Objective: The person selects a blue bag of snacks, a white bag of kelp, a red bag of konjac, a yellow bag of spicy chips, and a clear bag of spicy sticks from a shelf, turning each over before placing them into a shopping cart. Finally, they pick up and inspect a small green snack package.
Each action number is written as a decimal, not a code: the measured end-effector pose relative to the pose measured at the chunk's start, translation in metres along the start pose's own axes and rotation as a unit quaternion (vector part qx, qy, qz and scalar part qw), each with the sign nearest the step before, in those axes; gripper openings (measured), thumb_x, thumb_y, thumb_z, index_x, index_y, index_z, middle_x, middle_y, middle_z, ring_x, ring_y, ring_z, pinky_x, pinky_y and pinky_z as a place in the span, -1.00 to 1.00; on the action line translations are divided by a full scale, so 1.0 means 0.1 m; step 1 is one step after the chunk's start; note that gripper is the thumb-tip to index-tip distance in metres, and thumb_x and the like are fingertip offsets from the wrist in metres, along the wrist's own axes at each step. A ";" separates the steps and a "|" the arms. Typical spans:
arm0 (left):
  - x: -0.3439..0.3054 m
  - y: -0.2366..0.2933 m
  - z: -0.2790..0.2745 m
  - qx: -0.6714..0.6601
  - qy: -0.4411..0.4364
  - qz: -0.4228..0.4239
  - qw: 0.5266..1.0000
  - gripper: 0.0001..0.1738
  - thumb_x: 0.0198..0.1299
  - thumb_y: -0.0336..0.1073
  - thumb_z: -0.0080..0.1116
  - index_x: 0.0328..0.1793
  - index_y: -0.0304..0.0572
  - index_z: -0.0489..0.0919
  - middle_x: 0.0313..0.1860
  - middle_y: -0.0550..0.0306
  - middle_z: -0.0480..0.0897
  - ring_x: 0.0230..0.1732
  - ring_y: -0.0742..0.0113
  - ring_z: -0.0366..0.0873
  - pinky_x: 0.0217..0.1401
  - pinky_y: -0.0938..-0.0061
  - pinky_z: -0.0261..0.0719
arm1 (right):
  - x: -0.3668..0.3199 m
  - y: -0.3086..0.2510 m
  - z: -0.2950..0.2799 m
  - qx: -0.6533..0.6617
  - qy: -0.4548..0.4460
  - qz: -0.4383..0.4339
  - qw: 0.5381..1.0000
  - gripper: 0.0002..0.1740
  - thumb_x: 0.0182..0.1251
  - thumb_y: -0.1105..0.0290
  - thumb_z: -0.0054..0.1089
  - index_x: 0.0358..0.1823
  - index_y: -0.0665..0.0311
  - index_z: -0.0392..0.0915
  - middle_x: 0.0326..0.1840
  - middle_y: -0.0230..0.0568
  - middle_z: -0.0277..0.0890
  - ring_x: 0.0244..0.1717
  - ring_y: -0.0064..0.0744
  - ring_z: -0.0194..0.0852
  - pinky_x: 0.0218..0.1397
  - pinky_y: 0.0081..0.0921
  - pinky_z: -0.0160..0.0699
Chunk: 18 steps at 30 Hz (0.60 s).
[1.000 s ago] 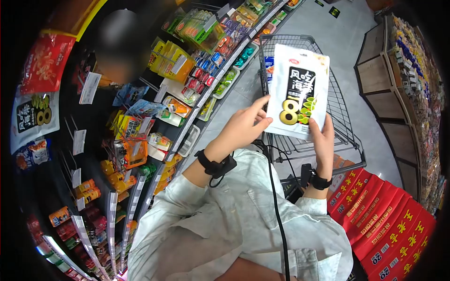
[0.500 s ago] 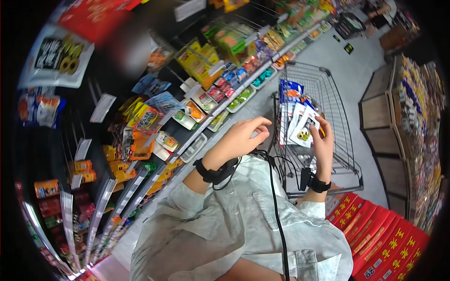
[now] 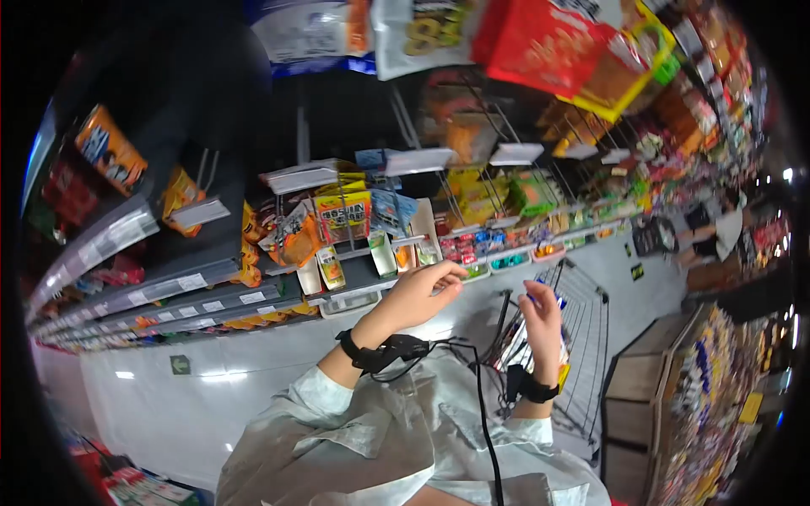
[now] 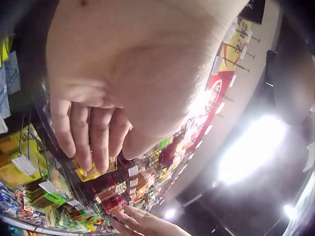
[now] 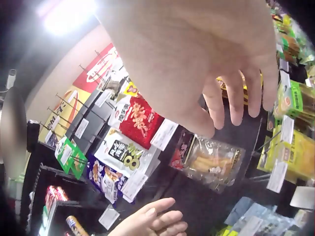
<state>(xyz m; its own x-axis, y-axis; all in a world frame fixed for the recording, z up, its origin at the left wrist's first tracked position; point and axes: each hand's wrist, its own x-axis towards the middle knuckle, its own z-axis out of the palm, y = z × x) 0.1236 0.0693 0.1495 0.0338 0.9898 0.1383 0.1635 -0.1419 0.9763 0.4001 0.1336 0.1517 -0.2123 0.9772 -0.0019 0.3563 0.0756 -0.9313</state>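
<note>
Both hands are empty in the head view, raised in front of the body with fingers loosely bent. My left hand [image 3: 413, 299] is near the lower shelf edge. My right hand [image 3: 542, 325] is in front of the shopping cart [image 3: 601, 354], partly covering the packets inside it. In the left wrist view, the left palm [image 4: 123, 73] fills the top, its fingers hanging relaxed. The right wrist view has the right palm [image 5: 197, 59] with spread fingers; beyond it hang a white seaweed pouch [image 5: 118, 152] and a red packet [image 5: 138, 122].
Hooks with snack bags, including a blue-white bag [image 3: 312, 38] and a red bag [image 3: 548, 42], line the shelving above. A wood-sided bulk display [image 3: 633, 379] stands at the right. A person [image 3: 721, 232] is further down the aisle.
The white pouch that both hands held a second ago is out of them; half a second ago white pouches lay in the cart. The head view has swung left toward the shelves.
</note>
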 end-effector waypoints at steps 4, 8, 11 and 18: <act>-0.15 0.01 -0.37 -0.020 0.052 0.001 0.998 -0.71 0.43 -0.30 0.20 0.18 -0.27 0.61 -0.08 0.02 0.77 -0.04 0.25 0.75 0.08 0.36 0.66 | 0.07 -0.19 0.38 -0.030 -0.049 -0.028 0.998 -0.68 0.45 0.52 0.22 0.19 0.38 0.56 0.18 -0.19 0.63 0.15 -0.44 0.61 0.28 -0.48 0.57; -0.22 -0.08 -0.54 -0.038 0.074 0.009 0.997 -0.72 0.45 -0.31 0.18 0.19 -0.27 0.62 -0.08 0.06 0.78 -0.03 0.32 0.75 0.08 0.41 0.65 | 0.07 -0.47 0.54 -0.032 -0.060 -0.037 0.997 -0.72 0.45 0.53 0.21 0.14 0.40 0.58 0.15 -0.18 0.66 0.16 -0.44 0.64 0.28 -0.49 0.57; -0.18 -0.07 -0.59 -0.050 0.065 0.004 0.997 -0.73 0.46 -0.33 0.18 0.19 -0.28 0.63 -0.08 0.08 0.78 -0.01 0.36 0.74 0.09 0.44 0.64 | 0.14 -0.57 0.54 -0.019 -0.054 -0.075 0.996 -0.75 0.47 0.53 0.20 0.12 0.42 0.59 0.07 -0.20 0.69 0.10 -0.47 0.68 0.26 -0.52 0.59; 0.16 0.50 -0.65 -0.023 0.045 0.087 0.995 -0.74 0.44 -0.39 0.19 0.19 -0.31 0.62 -0.02 0.08 0.76 0.03 0.36 0.74 0.09 0.44 0.65 | 0.54 -0.83 0.43 0.025 -0.035 -0.142 0.989 -0.82 0.50 0.55 0.20 0.05 0.43 0.58 0.04 -0.22 0.69 0.06 -0.50 0.68 0.21 -0.56 0.59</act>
<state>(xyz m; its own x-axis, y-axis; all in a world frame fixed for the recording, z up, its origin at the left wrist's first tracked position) 0.0685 0.0786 0.2109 -0.0314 0.9477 0.3177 0.1179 -0.3122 0.9427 0.3202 0.1717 0.2136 -0.3596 0.9019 0.2391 0.2285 0.3336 -0.9146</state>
